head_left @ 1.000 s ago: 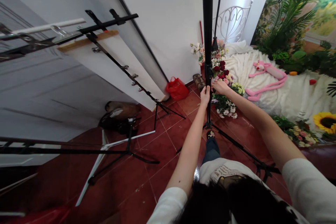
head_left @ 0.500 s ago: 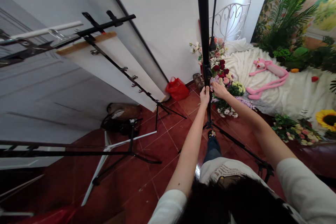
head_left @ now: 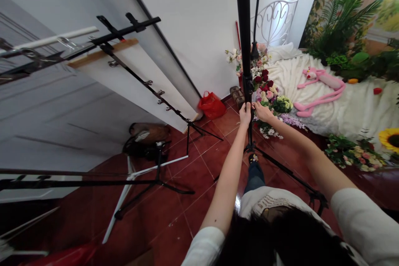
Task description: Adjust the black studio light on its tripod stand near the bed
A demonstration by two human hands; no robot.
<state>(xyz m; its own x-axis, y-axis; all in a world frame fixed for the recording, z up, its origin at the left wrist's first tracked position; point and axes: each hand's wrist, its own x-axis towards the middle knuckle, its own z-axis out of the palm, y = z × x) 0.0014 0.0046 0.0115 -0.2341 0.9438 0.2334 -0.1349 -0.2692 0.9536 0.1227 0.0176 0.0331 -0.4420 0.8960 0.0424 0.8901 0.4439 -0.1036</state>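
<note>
A tall black light stand [head_left: 245, 41] rises upright before me, its cable hanging alongside. My left hand [head_left: 245, 114] is closed around the pole, just below a black collar [head_left: 248, 86]. On the pole's other side my right hand [head_left: 262, 112] has its fingertips pinched together close against the stand. What sits between those fingertips is too small and covered to make out. Beyond my right hand are artificial flowers [head_left: 269, 87] in red, pink and white. The stand's lower section and spread legs [head_left: 274, 162] reach the floor near my foot.
On the left, another black stand [head_left: 143, 77] with clips stands by a white board [head_left: 124, 87]. A red plastic bag [head_left: 212, 105] rests by the wall. More stand legs [head_left: 158, 182] cross the tiles. At right, a pink plush toy [head_left: 324, 83] lies on white cloth [head_left: 358, 112].
My right hand has dropped slightly and its fingers have turned beside the pole. My left hand keeps its hold. The whole view has shifted a little.
</note>
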